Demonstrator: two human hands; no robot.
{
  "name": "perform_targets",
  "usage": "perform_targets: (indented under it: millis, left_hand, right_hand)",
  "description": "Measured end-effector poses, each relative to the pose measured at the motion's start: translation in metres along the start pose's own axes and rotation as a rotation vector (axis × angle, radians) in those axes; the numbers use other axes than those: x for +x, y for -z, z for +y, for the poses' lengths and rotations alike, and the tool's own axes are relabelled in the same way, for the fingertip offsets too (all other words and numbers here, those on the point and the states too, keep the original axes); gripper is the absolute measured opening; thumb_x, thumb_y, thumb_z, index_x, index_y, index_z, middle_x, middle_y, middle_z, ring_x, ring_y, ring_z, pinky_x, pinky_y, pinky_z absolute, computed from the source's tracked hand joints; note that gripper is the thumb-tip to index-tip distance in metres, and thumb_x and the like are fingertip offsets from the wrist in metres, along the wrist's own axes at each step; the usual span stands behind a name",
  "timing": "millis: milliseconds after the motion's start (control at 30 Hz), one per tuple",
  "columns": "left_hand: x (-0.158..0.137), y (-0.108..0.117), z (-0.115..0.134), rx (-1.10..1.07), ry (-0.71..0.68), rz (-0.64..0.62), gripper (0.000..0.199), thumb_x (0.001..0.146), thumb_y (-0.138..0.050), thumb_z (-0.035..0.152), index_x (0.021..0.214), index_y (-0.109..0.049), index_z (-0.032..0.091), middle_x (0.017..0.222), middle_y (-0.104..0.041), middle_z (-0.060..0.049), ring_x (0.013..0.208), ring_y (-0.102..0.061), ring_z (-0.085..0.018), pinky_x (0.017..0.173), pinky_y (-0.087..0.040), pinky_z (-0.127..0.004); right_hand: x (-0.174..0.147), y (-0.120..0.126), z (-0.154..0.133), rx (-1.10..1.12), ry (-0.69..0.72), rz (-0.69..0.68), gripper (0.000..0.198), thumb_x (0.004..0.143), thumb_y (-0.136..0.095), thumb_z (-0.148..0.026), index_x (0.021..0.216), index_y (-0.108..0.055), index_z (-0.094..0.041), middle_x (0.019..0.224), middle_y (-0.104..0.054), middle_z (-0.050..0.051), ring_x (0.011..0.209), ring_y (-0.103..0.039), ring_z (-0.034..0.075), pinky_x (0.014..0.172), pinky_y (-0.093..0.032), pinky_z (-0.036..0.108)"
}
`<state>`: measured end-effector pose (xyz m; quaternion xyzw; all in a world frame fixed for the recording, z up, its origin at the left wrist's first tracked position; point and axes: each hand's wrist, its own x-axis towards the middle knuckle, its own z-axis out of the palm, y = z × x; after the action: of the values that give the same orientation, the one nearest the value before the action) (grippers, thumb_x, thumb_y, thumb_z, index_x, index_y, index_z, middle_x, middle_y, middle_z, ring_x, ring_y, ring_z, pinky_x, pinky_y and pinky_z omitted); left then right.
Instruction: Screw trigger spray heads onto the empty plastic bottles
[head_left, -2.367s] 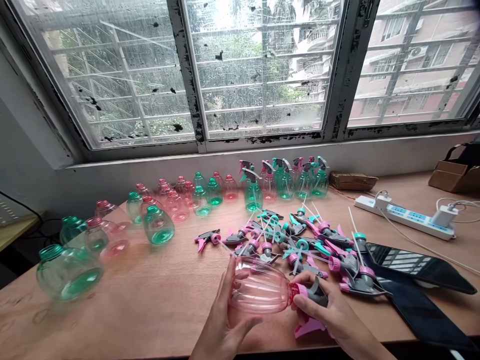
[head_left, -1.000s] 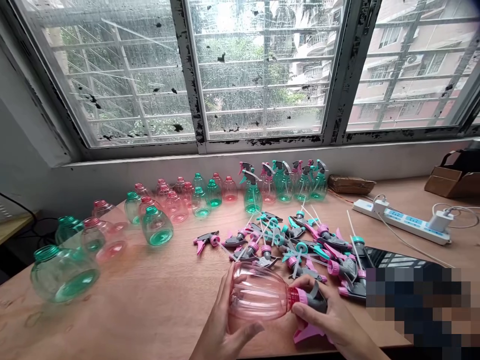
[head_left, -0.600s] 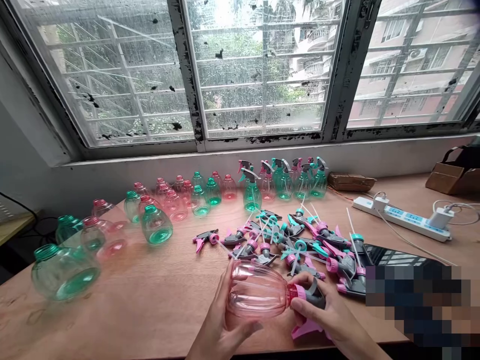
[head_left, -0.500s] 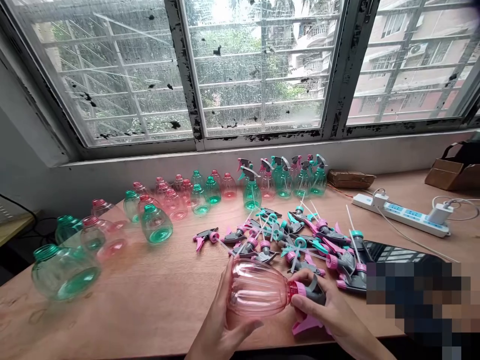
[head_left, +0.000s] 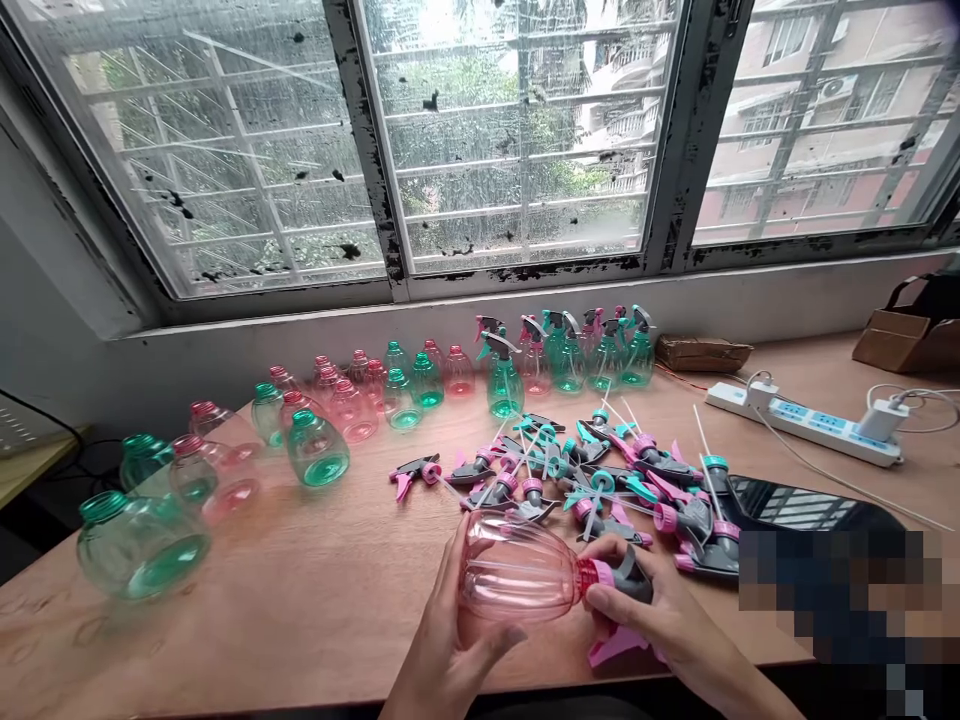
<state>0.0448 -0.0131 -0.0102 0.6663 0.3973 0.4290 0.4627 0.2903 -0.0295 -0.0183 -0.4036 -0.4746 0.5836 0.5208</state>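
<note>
A clear pink spray bottle [head_left: 519,572] lies on its side in the air above the table's front, its base to the left and its neck to the right. My left hand [head_left: 459,630] cups the base end, thumb along the near side. At the neck, my right hand [head_left: 651,610] grips the pink and grey spray head [head_left: 628,580], whose pink collar meets the bottle's neck. The pink trigger points down below my fingers. Just beyond the bottle lies a heap of loose spray heads [head_left: 555,465], pink, teal and grey, with thin white tubes.
Pink and green bottles without heads [head_left: 316,450] stand at the left. Several bottles with spray heads [head_left: 568,365] stand by the wall. To the right are a white power strip [head_left: 817,425], a brown package [head_left: 701,354], a cardboard box [head_left: 907,325] and a dark glossy object [head_left: 810,505].
Both hands still hold the bottle and spray head in nearly the same place. The view has shifted slightly.
</note>
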Motion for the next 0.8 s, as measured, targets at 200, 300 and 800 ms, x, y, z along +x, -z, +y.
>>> perform_targets:
  millis: [200, 300, 800]
  left_hand:
    - [0.0014, 0.0005, 0.0014, 0.015, -0.002, 0.010, 0.093, 0.082, -0.075, 0.048, 0.157, -0.023, 0.028, 0.162, -0.035, -0.008, 0.147, -0.033, -0.035, 0.124, -0.023, -0.046]
    - [0.0020, 0.0005, -0.0006, 0.012, -0.042, 0.017, 0.091, 0.081, -0.076, 0.049, 0.155, -0.027, 0.031, 0.158, -0.041, -0.007, 0.144, -0.039, -0.035, 0.122, -0.029, -0.044]
    - [-0.0010, 0.0028, 0.0032, 0.047, -0.010, -0.034, 0.091, 0.087, -0.072, 0.039, 0.158, -0.015, 0.033, 0.160, -0.039, -0.008, 0.147, -0.035, -0.031, 0.124, -0.024, -0.047]
  right_hand:
    - [0.0018, 0.0013, 0.0015, 0.028, 0.010, -0.004, 0.033, 0.078, -0.082, -0.041, 0.092, -0.064, -0.017, 0.058, -0.068, -0.003, 0.052, -0.059, 0.013, 0.051, -0.044, 0.023]
    - [0.0021, 0.0013, 0.0018, 0.034, 0.010, -0.004, 0.033, 0.078, -0.082, -0.041, 0.094, -0.064, -0.017, 0.059, -0.068, -0.003, 0.053, -0.060, 0.013, 0.051, -0.044, 0.024]
    - [0.0017, -0.0018, -0.0005, 0.051, 0.019, 0.006, 0.033, 0.078, -0.081, -0.042, 0.092, -0.065, -0.016, 0.061, -0.067, -0.003, 0.053, -0.060, 0.012, 0.053, -0.043, 0.023]
